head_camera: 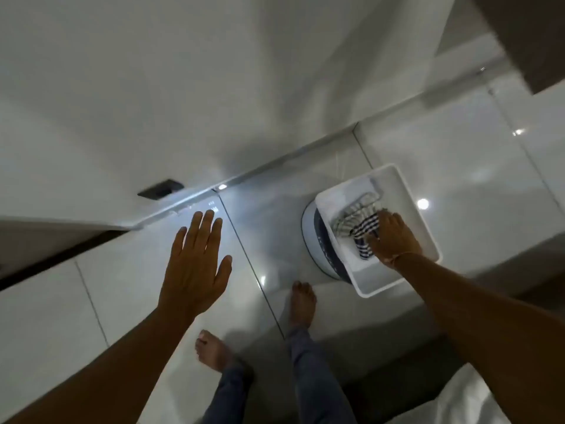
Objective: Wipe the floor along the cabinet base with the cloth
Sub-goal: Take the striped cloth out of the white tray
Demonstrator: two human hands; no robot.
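- A person stood barefoot on glossy pale floor tiles [305, 185], reaching the right hand [394, 237] down into a white rectangular tub [425, 228] where a dark-and-white striped cloth [357, 231] lay bunched.
- The tub sat on a round, dark-banded base [315, 240] on the floor, near the foot of the white cabinet [153, 87] and to the person's right.
- The right hand's fingers [374, 240] were pressed against the cloth's near folds and curled toward it; whether they had actually closed on the fabric could not be told from this angle.
- The cloth lay directly under and just ahead of that hand, inside the tub, its far end draped toward a wire rack [363, 200] at the tub's back.
- The left hand [195, 261] hovered flat and spread above the tiles, fingers apart, holding nothing, well away from the cloth and close to the cabinet base [171, 206].
- Judged by its rumpled folds, the cloth looked soft, limp and light, likely to sag and trail if lifted by one corner.
- Whether it was wet could not be seen; if so, it would be heavier and would drip.
- A gathered handful through the bunched middle seemed the surest hold, leaving a pad of fabric to press along the floor edge.
- The strip of tile beside the cabinet base had not yet been touched by the cloth.
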